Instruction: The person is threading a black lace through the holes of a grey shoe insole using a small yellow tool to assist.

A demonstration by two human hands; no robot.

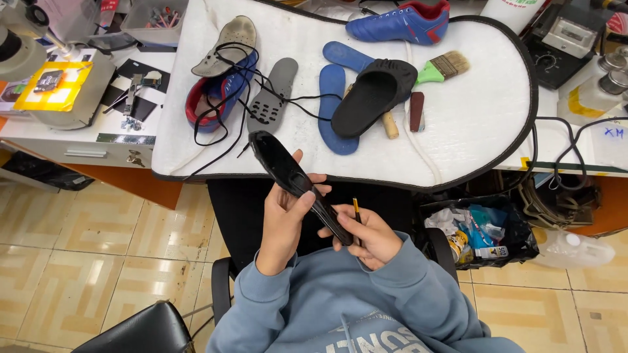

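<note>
A long glossy black shoe sole (278, 160) is held tilted over my lap, its toe end near the white work surface (471, 124). My left hand (282, 219) wraps its middle from the left. My right hand (366, 232) supports its heel end and also pinches a thin pencil-like tool (356, 209) pointing up. On the surface lie a blue and red shoe (219, 98) with loose black laces and a grey sole on top, a grey insole (273, 95), two blue insoles (332, 108), a black slipper (373, 95), and a second blue shoe (402, 23).
A green-handled brush (441, 67) and a brown block (417, 111) lie by the slipper. A bin of rubbish (477, 232) stands at my right. A side bench with tools (72, 85) is at the left, bottles (598, 91) at the right, a black chair (134, 330) below left.
</note>
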